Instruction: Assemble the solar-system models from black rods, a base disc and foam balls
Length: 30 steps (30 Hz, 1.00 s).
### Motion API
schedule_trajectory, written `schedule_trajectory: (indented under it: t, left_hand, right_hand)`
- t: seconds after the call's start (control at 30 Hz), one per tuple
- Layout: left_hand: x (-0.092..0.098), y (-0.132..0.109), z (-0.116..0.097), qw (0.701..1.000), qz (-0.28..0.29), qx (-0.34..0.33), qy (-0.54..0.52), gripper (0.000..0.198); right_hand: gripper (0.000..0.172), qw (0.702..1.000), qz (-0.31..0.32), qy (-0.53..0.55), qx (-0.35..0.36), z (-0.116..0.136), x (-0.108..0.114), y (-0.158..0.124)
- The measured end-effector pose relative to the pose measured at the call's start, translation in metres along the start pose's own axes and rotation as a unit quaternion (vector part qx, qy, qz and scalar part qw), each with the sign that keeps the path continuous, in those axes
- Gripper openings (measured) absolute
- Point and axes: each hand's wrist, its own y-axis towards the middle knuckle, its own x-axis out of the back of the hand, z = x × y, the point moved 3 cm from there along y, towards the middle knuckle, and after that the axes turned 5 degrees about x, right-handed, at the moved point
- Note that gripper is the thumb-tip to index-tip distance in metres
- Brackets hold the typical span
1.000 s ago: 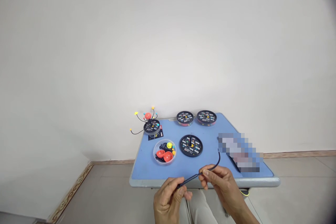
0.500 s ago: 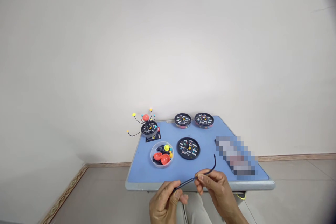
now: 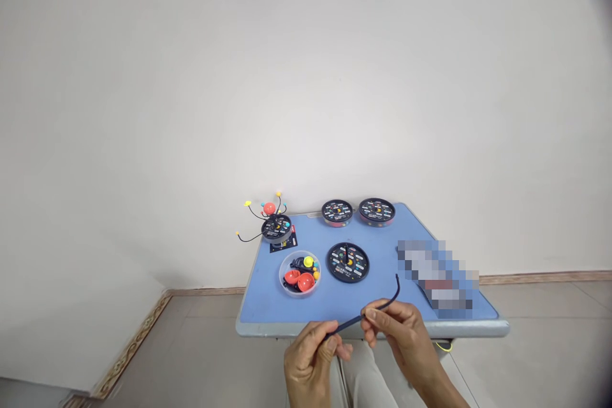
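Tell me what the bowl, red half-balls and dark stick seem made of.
Bowl: likely plastic, smooth; its wall looks pale and translucent. Red half-balls: probably hard plastic; light highlights suggest some gloss. Dark stick: perhaps plastic, smooth and evenly coloured, though coated metal is possible; too thin here to settle.

Your left hand hid the near end of the black rod, and the fingertips of your right hand covered the stretch where it met the curved part. The bottom edge cut off your right forearm and trouser legs. Pixel blocks masked the flat item, and the print on the near black disc was too small for you to read.
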Motion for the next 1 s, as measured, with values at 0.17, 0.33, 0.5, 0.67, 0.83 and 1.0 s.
schedule_trajectory:
  t: [0.17,0.33,0.5,0.67,0.83,1.0]
  left_hand:
    - [0.0,0.001,0.006,1.0,0.012,-0.012,0.015,0.013]
    - [-0.009,0.002,0.021,0.999,0.037,0.011,0.034,0.023]
    - [-0.009,0.004,0.033,0.997,-0.015,0.071,0.03,0.048]
    - [-0.014,0.016,0.033,0.992,0.042,0.006,0.115,0.02]
    - [-0.039,0.043,0.037,0.991,0.044,-0.003,0.125,0.012]
    - [-0.07,0.081,0.051,0.987,0.056,-0.006,0.154,0.012]
  right_hand:
    - [0.031,1.0,-0.008,0.002,-0.008,-0.001,-0.002,0.002]
    - [0.033,0.998,-0.06,0.032,0.012,-0.004,0.001,0.006]
    - [0.034,0.997,-0.077,0.028,0.015,-0.006,0.012,0.009]
    - [0.036,0.997,-0.082,0.009,0.013,-0.007,0.019,0.012]
    - [0.04,0.996,-0.088,0.009,0.028,-0.008,0.018,0.029]
    - [0.043,0.996,-0.09,0.012,0.025,-0.008,0.017,0.072]
